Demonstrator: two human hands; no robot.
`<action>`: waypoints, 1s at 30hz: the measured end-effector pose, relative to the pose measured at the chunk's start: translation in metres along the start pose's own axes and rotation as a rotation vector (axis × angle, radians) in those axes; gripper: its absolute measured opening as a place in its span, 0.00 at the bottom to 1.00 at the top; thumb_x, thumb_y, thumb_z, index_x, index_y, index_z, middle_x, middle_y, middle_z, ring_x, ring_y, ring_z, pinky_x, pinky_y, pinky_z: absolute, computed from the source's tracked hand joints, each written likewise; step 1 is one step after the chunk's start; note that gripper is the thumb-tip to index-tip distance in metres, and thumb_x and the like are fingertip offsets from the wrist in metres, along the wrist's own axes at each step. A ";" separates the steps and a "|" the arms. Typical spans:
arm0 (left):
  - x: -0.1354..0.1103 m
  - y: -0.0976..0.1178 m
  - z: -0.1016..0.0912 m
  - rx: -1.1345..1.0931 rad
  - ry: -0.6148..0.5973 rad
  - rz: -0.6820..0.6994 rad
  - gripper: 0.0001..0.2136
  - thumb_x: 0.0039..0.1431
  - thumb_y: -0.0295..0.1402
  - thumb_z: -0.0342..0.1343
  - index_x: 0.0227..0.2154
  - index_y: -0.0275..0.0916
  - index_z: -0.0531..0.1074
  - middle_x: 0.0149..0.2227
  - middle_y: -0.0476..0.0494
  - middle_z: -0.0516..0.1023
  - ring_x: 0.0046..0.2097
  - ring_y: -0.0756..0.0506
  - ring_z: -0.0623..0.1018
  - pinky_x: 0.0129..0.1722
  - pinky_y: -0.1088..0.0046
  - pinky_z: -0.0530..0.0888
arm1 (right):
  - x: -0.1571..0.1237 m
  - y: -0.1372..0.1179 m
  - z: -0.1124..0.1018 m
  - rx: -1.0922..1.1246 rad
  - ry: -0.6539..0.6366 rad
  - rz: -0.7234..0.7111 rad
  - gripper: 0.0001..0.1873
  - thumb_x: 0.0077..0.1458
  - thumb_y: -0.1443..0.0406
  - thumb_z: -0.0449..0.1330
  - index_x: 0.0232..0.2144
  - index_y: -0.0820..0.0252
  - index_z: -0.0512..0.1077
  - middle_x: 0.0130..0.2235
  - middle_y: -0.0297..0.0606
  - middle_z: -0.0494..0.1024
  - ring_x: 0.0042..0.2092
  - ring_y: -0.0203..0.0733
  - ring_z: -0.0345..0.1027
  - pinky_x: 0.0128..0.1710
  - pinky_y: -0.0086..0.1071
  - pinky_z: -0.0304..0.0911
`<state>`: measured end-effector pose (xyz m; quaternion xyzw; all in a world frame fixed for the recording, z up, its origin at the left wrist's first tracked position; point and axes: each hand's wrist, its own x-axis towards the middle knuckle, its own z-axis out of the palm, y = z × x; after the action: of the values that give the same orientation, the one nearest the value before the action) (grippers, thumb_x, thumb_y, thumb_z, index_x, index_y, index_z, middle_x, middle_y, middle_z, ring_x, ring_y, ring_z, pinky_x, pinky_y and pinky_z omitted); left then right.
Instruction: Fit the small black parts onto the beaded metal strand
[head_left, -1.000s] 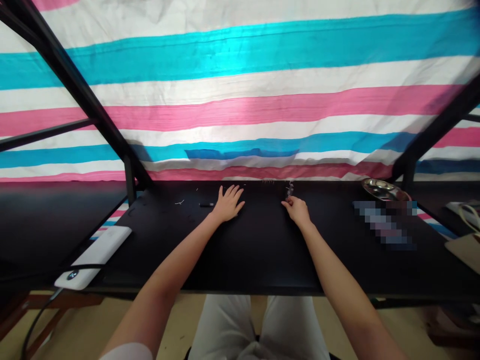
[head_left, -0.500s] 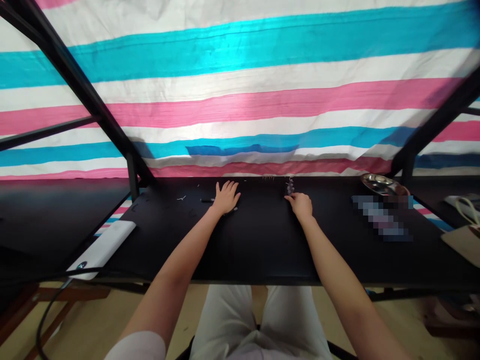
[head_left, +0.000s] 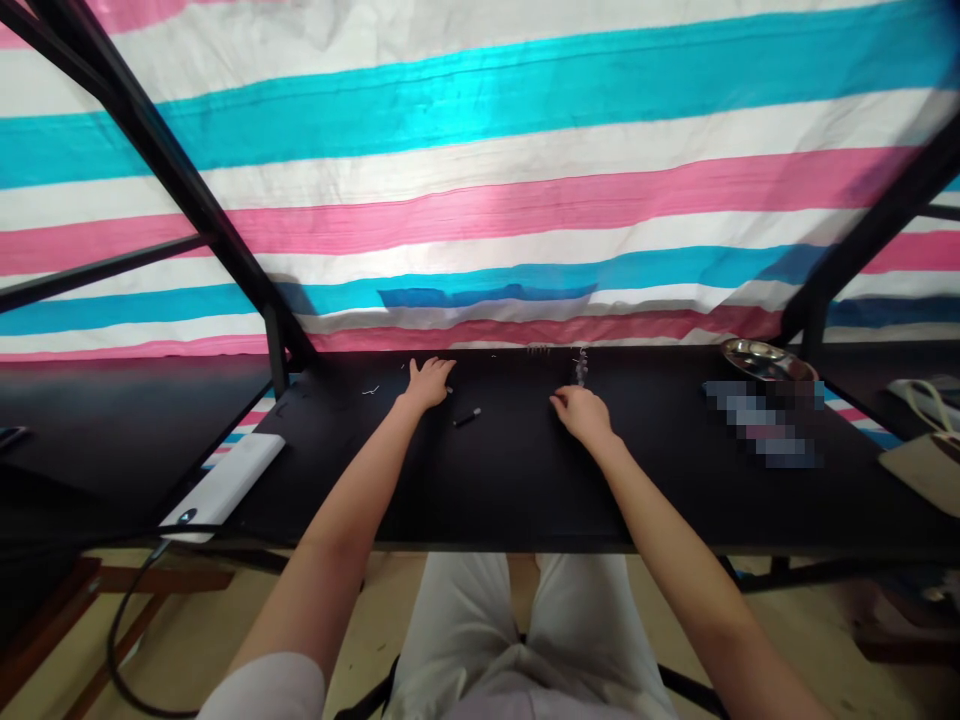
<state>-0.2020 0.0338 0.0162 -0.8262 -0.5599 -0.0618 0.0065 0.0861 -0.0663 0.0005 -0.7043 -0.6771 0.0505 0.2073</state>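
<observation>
My left hand (head_left: 430, 384) lies over the black table (head_left: 510, 490) with its fingers spread. A small light-grey tip (head_left: 449, 390) sticks out at its right edge; the rest of that thing is hidden under the hand. To the lower right lies a short dark pen-like stick (head_left: 466, 417) with a pale end, apart from the hand. My right hand (head_left: 585, 412) is closed, thumb and fingers together; whatever is in it cannot be made out. Just beyond it sits a small cluster of grey-purple pieces (head_left: 580, 366).
A row of small pieces (head_left: 538, 350) and a white strand (head_left: 370, 390) lie toward the back. At right are a shiny metal dish (head_left: 765, 358) and a blurred-out item (head_left: 761, 425). A white power bank (head_left: 225, 485) with a cable is at left. Striped sheeting (head_left: 487, 200) hangs behind.
My left hand has moved left, uncovering the dark stick with the pale end. My right hand has shifted slightly left and toward me, away from the grey-purple cluster. The view has tilted a little.
</observation>
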 end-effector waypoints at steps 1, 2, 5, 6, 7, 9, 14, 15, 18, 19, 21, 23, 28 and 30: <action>0.001 -0.001 -0.001 0.005 -0.029 -0.005 0.27 0.51 0.21 0.45 0.55 0.43 0.59 0.58 0.39 0.62 0.61 0.38 0.55 0.54 0.36 0.44 | -0.001 -0.010 0.002 0.060 0.001 -0.114 0.14 0.55 0.62 0.54 0.41 0.59 0.73 0.38 0.45 0.74 0.39 0.44 0.69 0.38 0.34 0.62; 0.001 -0.002 -0.002 0.007 -0.056 -0.011 0.27 0.51 0.21 0.46 0.55 0.43 0.59 0.58 0.39 0.61 0.61 0.38 0.55 0.54 0.36 0.44 | -0.002 -0.020 0.005 0.119 -0.011 -0.226 0.15 0.55 0.62 0.54 0.44 0.59 0.71 0.39 0.43 0.74 0.41 0.43 0.68 0.40 0.33 0.62; 0.001 -0.004 -0.006 -0.007 -0.102 -0.034 0.27 0.50 0.22 0.48 0.55 0.43 0.60 0.58 0.39 0.62 0.61 0.37 0.56 0.54 0.36 0.42 | -0.004 -0.050 0.016 0.206 -0.071 -0.474 0.21 0.55 0.64 0.55 0.51 0.60 0.65 0.46 0.44 0.70 0.46 0.43 0.63 0.45 0.35 0.59; 0.000 -0.006 -0.007 -0.021 -0.097 -0.044 0.27 0.50 0.22 0.48 0.55 0.43 0.61 0.58 0.39 0.62 0.61 0.37 0.56 0.55 0.36 0.42 | -0.004 -0.059 0.020 0.205 -0.095 -0.509 0.22 0.55 0.64 0.55 0.53 0.60 0.64 0.48 0.44 0.68 0.47 0.43 0.62 0.46 0.36 0.59; -0.001 -0.006 -0.009 -0.041 -0.075 -0.056 0.26 0.50 0.22 0.48 0.54 0.43 0.61 0.58 0.39 0.62 0.61 0.37 0.56 0.55 0.37 0.42 | -0.003 -0.067 0.024 0.199 -0.121 -0.527 0.23 0.55 0.65 0.55 0.54 0.60 0.63 0.50 0.44 0.67 0.48 0.44 0.61 0.46 0.37 0.58; -0.006 -0.007 -0.011 -0.097 0.014 -0.085 0.25 0.51 0.21 0.46 0.53 0.44 0.63 0.56 0.40 0.65 0.60 0.37 0.59 0.55 0.38 0.44 | 0.000 -0.080 0.033 0.188 -0.147 -0.542 0.23 0.55 0.66 0.54 0.54 0.59 0.62 0.51 0.44 0.66 0.49 0.44 0.60 0.45 0.38 0.57; -0.030 0.010 -0.005 -0.309 0.377 -0.119 0.16 0.56 0.25 0.43 0.44 0.41 0.70 0.46 0.42 0.75 0.49 0.42 0.71 0.55 0.53 0.58 | 0.008 -0.090 0.052 0.208 -0.143 -0.521 0.10 0.55 0.67 0.55 0.40 0.60 0.71 0.43 0.42 0.70 0.45 0.43 0.61 0.42 0.37 0.56; -0.036 0.017 -0.002 -0.355 0.441 -0.115 0.15 0.57 0.26 0.43 0.43 0.39 0.70 0.43 0.42 0.76 0.46 0.43 0.73 0.52 0.57 0.62 | 0.009 -0.089 0.055 0.228 -0.133 -0.521 0.07 0.55 0.67 0.55 0.37 0.60 0.71 0.41 0.42 0.70 0.43 0.42 0.61 0.41 0.36 0.55; -0.053 0.038 0.009 -0.445 0.568 -0.050 0.12 0.58 0.29 0.44 0.40 0.37 0.71 0.37 0.42 0.77 0.40 0.45 0.74 0.47 0.63 0.66 | 0.008 -0.083 0.059 0.382 -0.086 -0.490 0.05 0.54 0.68 0.54 0.33 0.60 0.70 0.37 0.39 0.71 0.39 0.39 0.63 0.40 0.34 0.57; -0.057 0.044 0.012 -0.464 0.582 -0.006 0.12 0.59 0.30 0.45 0.41 0.37 0.71 0.37 0.42 0.77 0.39 0.45 0.74 0.46 0.63 0.67 | 0.007 -0.081 0.059 0.464 -0.068 -0.469 0.05 0.54 0.67 0.54 0.34 0.60 0.69 0.36 0.39 0.71 0.38 0.38 0.64 0.39 0.34 0.58; -0.064 0.054 0.016 -0.483 0.575 0.100 0.12 0.59 0.32 0.47 0.42 0.37 0.70 0.38 0.42 0.77 0.40 0.45 0.74 0.46 0.65 0.67 | 0.004 -0.077 0.056 0.636 -0.028 -0.425 0.06 0.54 0.66 0.53 0.35 0.59 0.68 0.34 0.37 0.72 0.35 0.37 0.65 0.38 0.32 0.60; -0.067 0.061 0.017 -0.478 0.536 0.189 0.12 0.59 0.33 0.47 0.43 0.37 0.69 0.40 0.41 0.76 0.42 0.45 0.73 0.46 0.65 0.67 | 0.003 -0.075 0.052 0.781 0.023 -0.382 0.07 0.54 0.64 0.53 0.35 0.59 0.68 0.33 0.36 0.73 0.34 0.37 0.66 0.37 0.32 0.61; -0.068 0.064 0.018 -0.544 0.454 0.242 0.11 0.60 0.35 0.47 0.40 0.37 0.70 0.38 0.42 0.76 0.38 0.46 0.74 0.41 0.68 0.69 | 0.003 -0.078 0.043 1.092 0.044 -0.259 0.12 0.51 0.58 0.55 0.35 0.59 0.68 0.28 0.34 0.71 0.27 0.34 0.64 0.28 0.30 0.61; -0.068 0.064 0.018 -0.614 0.468 0.218 0.10 0.58 0.35 0.49 0.40 0.38 0.70 0.37 0.43 0.76 0.37 0.47 0.74 0.41 0.69 0.70 | 0.004 -0.080 0.041 1.176 0.038 -0.210 0.13 0.50 0.56 0.56 0.34 0.60 0.68 0.26 0.33 0.70 0.24 0.32 0.62 0.25 0.29 0.60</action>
<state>-0.1661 -0.0510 -0.0052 -0.8079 -0.4078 -0.4118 -0.1066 -0.0030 -0.0538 -0.0071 -0.4014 -0.5978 0.3836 0.5783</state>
